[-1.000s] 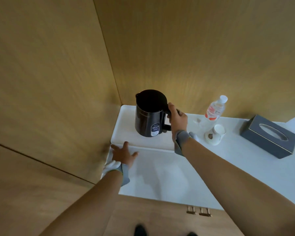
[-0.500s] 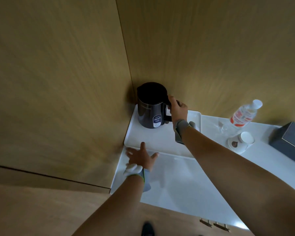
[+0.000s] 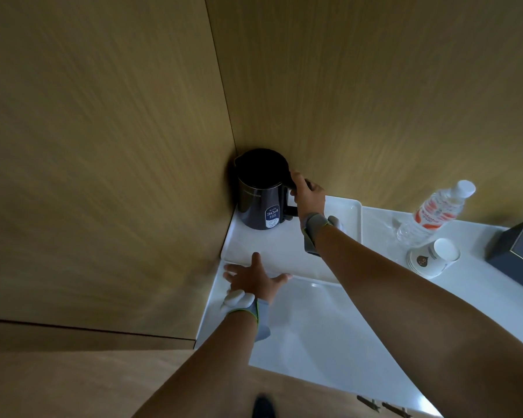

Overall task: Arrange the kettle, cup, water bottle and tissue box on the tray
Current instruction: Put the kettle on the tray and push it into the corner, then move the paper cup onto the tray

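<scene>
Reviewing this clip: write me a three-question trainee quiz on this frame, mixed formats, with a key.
1. True or false: the cup already stands on the tray.
2. Which hand grips the kettle handle? A. left hand B. right hand C. both
3. Fill in: the bottle stands on the counter, ____ the tray.

Key: 1 false, it is beside the bottle on the counter. 2 B; the left hand lies flat on the tray's near edge. 3 outside; the tissue box is too.

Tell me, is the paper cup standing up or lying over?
Lying over: the cup rests on its side on the counter, beside the water bottle.
</scene>
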The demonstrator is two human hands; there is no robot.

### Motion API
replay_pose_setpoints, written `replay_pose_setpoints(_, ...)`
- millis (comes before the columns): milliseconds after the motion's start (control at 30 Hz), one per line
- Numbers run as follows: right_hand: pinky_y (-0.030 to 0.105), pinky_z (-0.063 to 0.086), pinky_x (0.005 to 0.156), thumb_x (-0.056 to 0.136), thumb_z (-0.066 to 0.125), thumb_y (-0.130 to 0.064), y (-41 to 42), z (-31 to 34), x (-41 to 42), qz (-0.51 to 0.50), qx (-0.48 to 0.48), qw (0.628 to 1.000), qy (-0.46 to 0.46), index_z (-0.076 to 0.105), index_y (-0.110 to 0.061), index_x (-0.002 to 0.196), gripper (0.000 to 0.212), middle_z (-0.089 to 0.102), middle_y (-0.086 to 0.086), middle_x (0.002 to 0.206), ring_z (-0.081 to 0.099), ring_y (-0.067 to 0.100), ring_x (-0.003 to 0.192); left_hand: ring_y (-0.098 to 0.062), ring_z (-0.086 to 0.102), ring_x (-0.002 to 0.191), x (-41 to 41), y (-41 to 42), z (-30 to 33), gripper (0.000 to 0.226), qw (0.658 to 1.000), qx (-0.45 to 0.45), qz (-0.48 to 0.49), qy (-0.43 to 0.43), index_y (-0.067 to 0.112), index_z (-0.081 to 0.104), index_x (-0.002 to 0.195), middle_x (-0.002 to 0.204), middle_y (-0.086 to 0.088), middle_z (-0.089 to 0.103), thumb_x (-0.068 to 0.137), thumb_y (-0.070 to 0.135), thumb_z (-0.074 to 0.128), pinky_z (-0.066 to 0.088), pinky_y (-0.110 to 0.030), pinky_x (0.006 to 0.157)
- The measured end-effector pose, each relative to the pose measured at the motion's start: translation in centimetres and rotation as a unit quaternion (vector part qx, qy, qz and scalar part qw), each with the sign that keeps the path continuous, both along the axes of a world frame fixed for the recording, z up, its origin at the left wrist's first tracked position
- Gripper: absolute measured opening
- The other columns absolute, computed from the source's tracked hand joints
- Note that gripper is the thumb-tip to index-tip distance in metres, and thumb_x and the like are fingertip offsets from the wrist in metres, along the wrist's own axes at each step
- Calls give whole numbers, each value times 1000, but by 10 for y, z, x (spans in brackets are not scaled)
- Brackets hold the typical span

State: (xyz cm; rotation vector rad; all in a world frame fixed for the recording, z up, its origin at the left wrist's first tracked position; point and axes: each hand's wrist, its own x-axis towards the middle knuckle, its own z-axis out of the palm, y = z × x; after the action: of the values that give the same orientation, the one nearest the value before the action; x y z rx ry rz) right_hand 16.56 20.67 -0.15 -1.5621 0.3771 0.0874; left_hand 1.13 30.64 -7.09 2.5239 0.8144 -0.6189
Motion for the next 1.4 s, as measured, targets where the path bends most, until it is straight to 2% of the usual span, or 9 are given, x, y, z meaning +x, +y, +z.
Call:
replay_pose_setpoints(133,27,47,64,90,63,-53,-2,-1,2,25,-5,1000,-1,71,-21,75,37,67,-3,70,57,14,67,-58,20,144,0,0,0,112,1000,-4,-5,-1,38,24,144,158,-39,7,52,95,53,43,-61,106)
replay_pose_setpoints(333,34,50,65,80,66,-62,1,1,2,51,-17,999,-12,65,-21,62,44,60,-6,58,53,16,59,-58,22,143,-2,1,-4,111,1000,7,-17,-3,38,25,144,157,-40,11,54,97,49,43,-61,105)
replay_pose_setpoints(467,24,45,58,78,66,-66,-1,4,4,70,-38,997,-18,64,-22,62,46,61,-11,53,53,6,50,-57,24,143,-4,1,-2,108,1000,17,-23,-6,37,26,142,156,-39,15,55,97,47,43,-61,105)
replay_pose_setpoints(567,25,48,65,78,65,-71,-6,9,3,101,-56,993,-26,66,-23,75,47,68,-7,67,62,11,65,-57,22,144,-5,0,-1,112,1000,16,-20,-3,35,23,146,158,-39,9,56,97,47,42,-61,107)
replay_pose_setpoints(633,27,52,72,76,64,-75,-10,10,-3,102,-66,992,-27,67,-20,98,59,73,-3,89,67,17,84,-56,16,147,-9,-5,-3,116,1000,17,-12,-8,32,21,149,160,-38,3,57,97,48,37,-62,110)
replay_pose_setpoints(767,30,52,91,82,67,-68,-33,6,-29,30,-95,993,-56,59,-23,122,61,64,-2,124,63,17,109,-51,5,151,-17,-17,-8,122,999,31,7,-23,28,19,153,163,-32,-1,57,98,48,24,-65,116)
replay_pose_setpoints(1000,23,51,76,88,71,-50,-136,-17,-106,-82,-166,980,-76,63,-24,110,35,64,-5,113,65,3,88,-41,-1,156,-29,-34,-11,129,993,58,35,-99,22,9,159,164,-30,-12,61,95,50,17,-71,115)
replay_pose_setpoints(1200,42,50,90,75,84,-46,-218,-47,-161,-287,-229,930,6,49,-18,126,68,46,1,114,60,31,107,-42,-1,156,-22,-43,-5,142,992,67,44,-102,7,0,161,163,-35,-8,62,93,54,8,-64,121)
replay_pose_setpoints(1400,45,33,120,65,94,-42,-265,-50,-146,-240,-226,942,68,28,-14,158,117,40,16,154,39,33,145,-44,4,155,-19,-50,7,139,994,72,35,-75,4,4,161,162,-37,-8,65,89,57,6,-61,122)
